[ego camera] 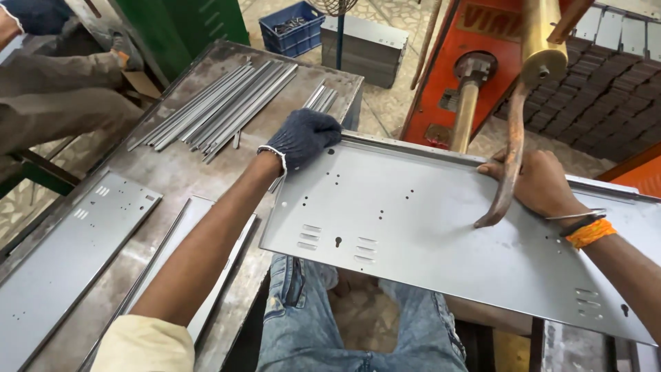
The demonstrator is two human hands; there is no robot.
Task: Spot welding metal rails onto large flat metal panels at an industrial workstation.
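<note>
gloved left hand (303, 138) grips the grey sheet-metal panel (427, 227) at its upper-left corner; bare right hand (537, 184) presses its far edge, positioning it under the press; next needs careful alignment.

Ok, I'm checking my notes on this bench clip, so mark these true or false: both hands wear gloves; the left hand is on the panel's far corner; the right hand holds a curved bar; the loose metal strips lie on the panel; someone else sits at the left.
1. Both hands wear gloves. False: only the left hand wears a dark knit glove; the right hand is bare.
2. The left hand is on the far corner of the grey panel. True.
3. The right hand has its grip around a curved bar. True.
4. The metal strips lie on the panel. False: they lie on the worn table.
5. Another person is at the left. True.
</note>
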